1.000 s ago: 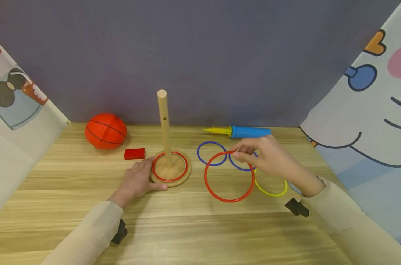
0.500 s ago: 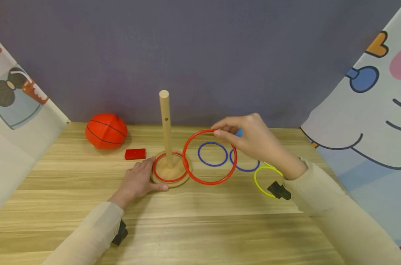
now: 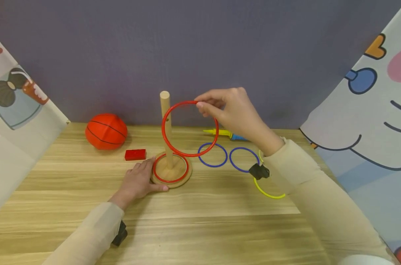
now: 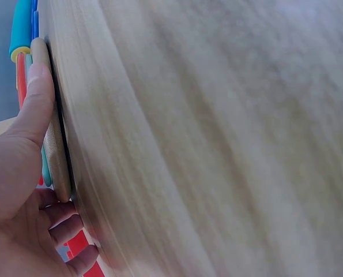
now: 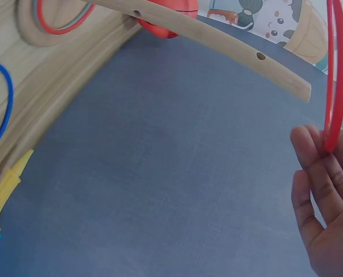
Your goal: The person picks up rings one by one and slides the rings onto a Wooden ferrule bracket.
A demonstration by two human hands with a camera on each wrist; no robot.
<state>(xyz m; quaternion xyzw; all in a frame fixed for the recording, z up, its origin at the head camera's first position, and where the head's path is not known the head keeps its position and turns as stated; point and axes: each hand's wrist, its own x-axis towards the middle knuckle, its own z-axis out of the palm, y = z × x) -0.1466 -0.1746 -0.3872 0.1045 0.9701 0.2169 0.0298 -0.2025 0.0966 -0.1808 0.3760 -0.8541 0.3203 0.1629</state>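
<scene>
A wooden post (image 3: 169,158) stands upright on a round wooden base (image 3: 187,178). One red ring (image 3: 170,181) lies on this base around the post's foot. My left hand (image 3: 139,180) holds the base's left side, thumb along the front rim; in the left wrist view the fingers (image 4: 61,222) bend at its edge. Raised above the table, my right hand (image 3: 231,112) pinches another red ring (image 3: 192,155) by its top between thumb and fingers. That ring hangs tilted, its left side overlapping the post in the head view. In the right wrist view the post's tip (image 5: 301,89) appears beside the ring.
Two blue rings (image 3: 227,156) and a yellow ring (image 3: 270,196) lie right of the base. Behind them is a blue and yellow pump (image 3: 220,132), partly hidden by the right arm. A red ball (image 3: 106,131) and red block (image 3: 135,154) sit left, before a grey wall (image 3: 200,55).
My right hand has lifted its red ring up and to the left, from over the blue rings to the post. My left hand has stayed at the base.
</scene>
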